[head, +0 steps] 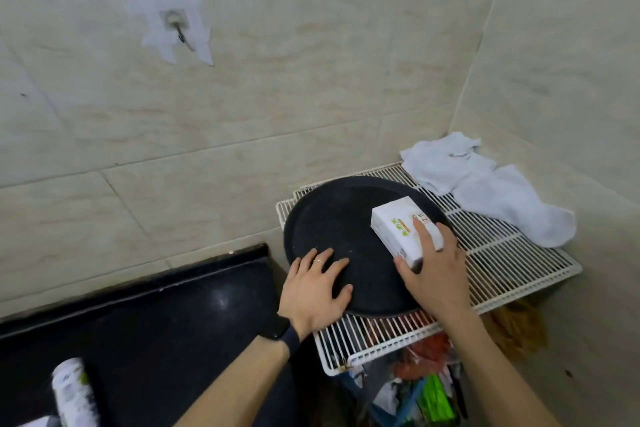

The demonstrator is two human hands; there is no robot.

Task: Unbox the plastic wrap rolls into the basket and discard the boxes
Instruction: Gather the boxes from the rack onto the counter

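Note:
A white plastic wrap box [401, 227] with green and orange print lies on a round black tray [332, 218]. My right hand [433, 274] grips the box's near end, index finger along its top. My left hand [317, 291] lies flat with spread fingers on the tray's near left rim, holding nothing. A plastic wrap roll [72, 392] in a printed sleeve lies on the black counter [166, 315] at the bottom left. No basket is in view.
The tray rests on a white wire rack [502, 263] in the tiled corner. A crumpled white cloth [485, 187] lies on the rack's far right. Under the rack a bin [415, 392] holds colourful packaging. A taped hook [178, 28] sticks out of the wall.

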